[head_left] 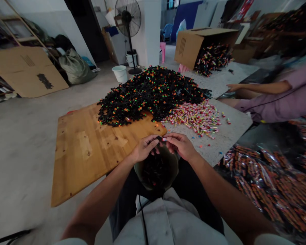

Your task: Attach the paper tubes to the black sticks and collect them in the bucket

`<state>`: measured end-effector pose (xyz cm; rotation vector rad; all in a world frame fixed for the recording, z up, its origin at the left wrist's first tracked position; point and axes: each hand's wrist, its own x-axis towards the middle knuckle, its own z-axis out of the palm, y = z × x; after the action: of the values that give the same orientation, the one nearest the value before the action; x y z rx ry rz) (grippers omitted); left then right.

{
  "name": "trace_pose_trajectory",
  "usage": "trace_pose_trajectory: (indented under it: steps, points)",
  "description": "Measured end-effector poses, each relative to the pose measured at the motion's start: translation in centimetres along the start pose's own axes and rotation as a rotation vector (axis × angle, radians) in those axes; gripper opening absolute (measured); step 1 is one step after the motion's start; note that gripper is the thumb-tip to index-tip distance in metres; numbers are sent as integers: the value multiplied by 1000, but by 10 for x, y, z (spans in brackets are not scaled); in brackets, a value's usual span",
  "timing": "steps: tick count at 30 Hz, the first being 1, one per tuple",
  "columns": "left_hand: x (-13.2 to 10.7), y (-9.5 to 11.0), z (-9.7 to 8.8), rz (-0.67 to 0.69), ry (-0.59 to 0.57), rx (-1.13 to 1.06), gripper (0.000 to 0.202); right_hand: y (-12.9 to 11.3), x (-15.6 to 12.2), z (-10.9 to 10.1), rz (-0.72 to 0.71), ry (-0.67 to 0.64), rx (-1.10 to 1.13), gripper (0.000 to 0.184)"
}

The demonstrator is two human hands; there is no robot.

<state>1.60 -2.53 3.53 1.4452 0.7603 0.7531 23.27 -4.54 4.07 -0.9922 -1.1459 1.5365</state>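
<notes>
My left hand (144,148) and my right hand (180,145) meet over a dark bowl (156,172) in my lap, which holds small dark pieces. Between the fingertips of both hands sits a small black piece (160,138) with a pale tip; both hands pinch it. Just ahead lies a wooden board (84,149) carrying a big heap of black parts with orange and green dots (153,92). To its right a pile of small colourful wrapped sticks (196,117) lies on the floor.
Another person in a lilac top (277,98) sits at the right, arm stretched toward the floor. A tipped cardboard box (201,42) spills more colourful sticks. Clear bags of filled pieces (272,183) lie at my right. A fan (129,20), white bucket (120,73) and flat cardboard (28,69) stand behind.
</notes>
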Motion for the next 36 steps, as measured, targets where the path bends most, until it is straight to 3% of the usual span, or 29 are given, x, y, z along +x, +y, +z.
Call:
trace_pose_trajectory:
  steps: [12, 17, 21, 28, 30, 33, 36]
  points:
    - [-3, 8, 4, 34, -9, 197, 51, -11, -3, 3, 66, 61, 21, 32]
    - [-4, 19, 6, 87, 16, 382, 41, -15, -2, 5, 62, 94, 13, 30]
    - [-5, 25, 7, 46, -3, 463, 34, -18, 0, 9, 117, 114, 41, 30]
    - [-9, 15, 12, 14, -26, 447, 34, -3, 3, 14, 82, 113, 24, 33]
    - [-12, 6, 10, 12, -40, 525, 30, 6, 4, 9, 113, 38, -98, 34]
    - [-20, -16, 3, -62, -50, 742, 17, 20, 8, -12, 133, -33, -485, 34]
    - [-29, -39, -1, -203, -22, 821, 20, 27, 15, -48, 131, 172, -1045, 31]
